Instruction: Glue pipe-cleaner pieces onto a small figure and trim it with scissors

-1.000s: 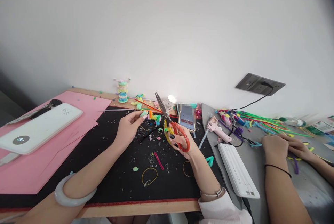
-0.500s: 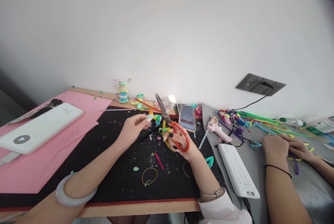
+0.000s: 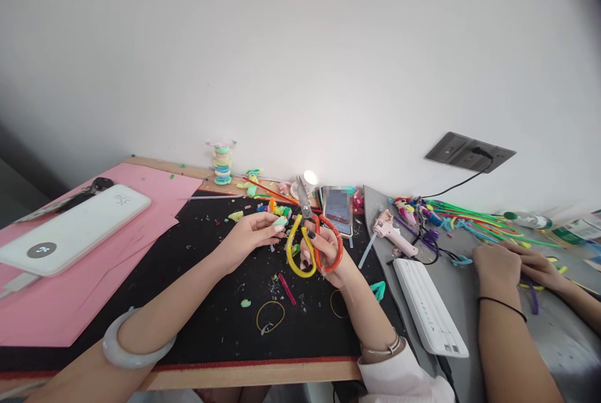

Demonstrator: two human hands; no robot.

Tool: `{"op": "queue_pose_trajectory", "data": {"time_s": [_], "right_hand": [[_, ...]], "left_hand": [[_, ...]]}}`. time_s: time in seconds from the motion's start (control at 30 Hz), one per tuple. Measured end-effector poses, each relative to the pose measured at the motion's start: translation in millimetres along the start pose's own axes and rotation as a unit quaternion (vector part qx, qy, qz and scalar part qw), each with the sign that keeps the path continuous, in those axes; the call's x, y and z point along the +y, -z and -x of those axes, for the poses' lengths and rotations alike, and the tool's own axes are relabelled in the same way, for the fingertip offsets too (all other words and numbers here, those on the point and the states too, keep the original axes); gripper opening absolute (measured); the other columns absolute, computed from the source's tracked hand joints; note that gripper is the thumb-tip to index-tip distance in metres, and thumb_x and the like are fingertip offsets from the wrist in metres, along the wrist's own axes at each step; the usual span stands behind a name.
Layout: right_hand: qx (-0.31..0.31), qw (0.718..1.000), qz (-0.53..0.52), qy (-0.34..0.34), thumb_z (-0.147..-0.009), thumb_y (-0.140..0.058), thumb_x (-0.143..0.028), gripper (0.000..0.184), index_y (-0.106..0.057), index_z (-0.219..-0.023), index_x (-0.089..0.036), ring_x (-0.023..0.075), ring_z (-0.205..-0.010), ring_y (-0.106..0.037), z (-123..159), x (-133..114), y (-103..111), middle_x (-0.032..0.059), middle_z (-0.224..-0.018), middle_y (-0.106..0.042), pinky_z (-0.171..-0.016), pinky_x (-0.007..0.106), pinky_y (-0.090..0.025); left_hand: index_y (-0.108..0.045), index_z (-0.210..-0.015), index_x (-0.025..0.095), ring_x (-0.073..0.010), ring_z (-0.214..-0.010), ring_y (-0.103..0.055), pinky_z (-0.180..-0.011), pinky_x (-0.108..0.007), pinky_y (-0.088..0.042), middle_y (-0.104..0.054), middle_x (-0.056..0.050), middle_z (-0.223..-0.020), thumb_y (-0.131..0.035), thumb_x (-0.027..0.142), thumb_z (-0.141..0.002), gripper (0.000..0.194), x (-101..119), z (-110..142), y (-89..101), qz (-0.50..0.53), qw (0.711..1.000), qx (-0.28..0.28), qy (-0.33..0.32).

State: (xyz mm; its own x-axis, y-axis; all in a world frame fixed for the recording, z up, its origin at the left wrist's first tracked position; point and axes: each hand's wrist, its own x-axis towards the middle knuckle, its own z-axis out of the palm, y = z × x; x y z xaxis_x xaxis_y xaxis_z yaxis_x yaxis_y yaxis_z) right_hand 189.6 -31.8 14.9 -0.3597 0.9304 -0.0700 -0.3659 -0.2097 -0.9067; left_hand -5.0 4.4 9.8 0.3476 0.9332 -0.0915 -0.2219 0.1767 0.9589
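Head view, wall: pale and plain, a dark socket plate (image 3: 471,152) on its right side with a plug in it.
Table: wooden (image 3: 253,379), its front edge showing below the red hem of a black mat (image 3: 211,334).
Black mat: strewn with scraps across its middle; a rubber band (image 3: 270,317) lies near the front edge.
Left end: pink sheets (image 3: 89,303) under a white power bank (image 3: 84,224).
Back edge: a ringed figure (image 3: 222,165) stands near the wall.
Right of the black mat: a grey mat (image 3: 469,328) with a pink glue gun (image 3: 397,235) near its left edge.
Hands: apart; the left hand (image 3: 248,237) pinches a pale green piece (image 3: 282,222), and the right hand (image 3: 331,254) grips scissors (image 3: 306,208), both above the black mat's back half.
Co-worker: hands (image 3: 498,264) together over the grey mat.
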Motion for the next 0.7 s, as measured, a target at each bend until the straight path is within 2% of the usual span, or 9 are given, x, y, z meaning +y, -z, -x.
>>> {"op": "queue_pose_trajectory", "data": {"time_s": [0.1,0.27,0.47,0.6,0.7], "right_hand": [[0.026,0.999,0.013,0.021,-0.069,-0.072,-0.029,0.041,-0.049,-0.102,-0.025,0.0081,-0.049,-0.048,0.4,-3.1,-4.4,-0.0041,-0.068,-0.052,-0.044,0.022,-0.044],[0.044,0.996,0.048,0.062,-0.066,-0.074,-0.024,0.047,-0.043,-0.102,-0.027,0.0028,-0.040,-0.035,-1.9,-6.0,-5.1,-0.0064,-0.071,-0.052,-0.032,0.014,-0.028],[0.104,0.988,0.077,0.080,-0.066,-0.072,-0.028,0.037,-0.042,-0.086,-0.024,0.0022,-0.032,-0.030,-3.9,-0.6,-0.8,-0.0104,-0.056,-0.050,-0.029,0.014,-0.026],[0.142,0.976,0.152,0.062,-0.069,-0.069,-0.032,0.026,-0.046,-0.073,-0.019,0.0028,-0.030,-0.031,-3.7,0.2,0.0,-0.0084,-0.047,-0.048,-0.030,0.015,-0.022],[0.152,0.963,0.219,0.047,-0.070,-0.065,-0.031,0.023,-0.046,-0.066,-0.018,0.0038,-0.034,-0.032,-4.4,1.4,0.8,-0.0086,-0.045,-0.042,-0.034,0.016,-0.022]], "left_hand": [[-0.066,-0.083,0.017,-0.0182,-0.077,-0.065,-0.082,-0.038,-0.052,-0.068,-0.005,-0.082,-0.075,0.034,-0.061,0.029,-1.8,-2.2,1.9,-0.018,0.999,0.034,-0.017],[-0.065,-0.082,0.016,-0.0192,-0.071,-0.065,-0.074,-0.038,-0.053,-0.068,-0.004,-0.077,-0.079,0.034,-0.055,0.035,-0.6,-3.3,3.0,-0.061,0.993,0.085,-0.057],[-0.060,-0.083,0.018,-0.0174,-0.069,-0.063,-0.068,-0.033,-0.053,-0.064,-0.001,-0.073,-0.078,0.033,-0.055,0.036,0.7,-3.0,3.8,-0.076,0.985,0.121,-0.101],[-0.062,-0.081,0.018,-0.0182,-0.073,-0.063,-0.069,-0.032,-0.053,-0.065,-0.001,-0.075,-0.077,0.034,-0.057,0.033,0.0,-3.4,4.2,-0.075,0.980,0.150,-0.104],[-0.063,-0.081,0.016,-0.0179,-0.075,-0.063,-0.075,-0.035,-0.053,-0.066,-0.002,-0.076,-0.076,0.034,-0.059,0.031,0.9,-3.1,3.6,-0.047,0.980,0.162,-0.105]]}}
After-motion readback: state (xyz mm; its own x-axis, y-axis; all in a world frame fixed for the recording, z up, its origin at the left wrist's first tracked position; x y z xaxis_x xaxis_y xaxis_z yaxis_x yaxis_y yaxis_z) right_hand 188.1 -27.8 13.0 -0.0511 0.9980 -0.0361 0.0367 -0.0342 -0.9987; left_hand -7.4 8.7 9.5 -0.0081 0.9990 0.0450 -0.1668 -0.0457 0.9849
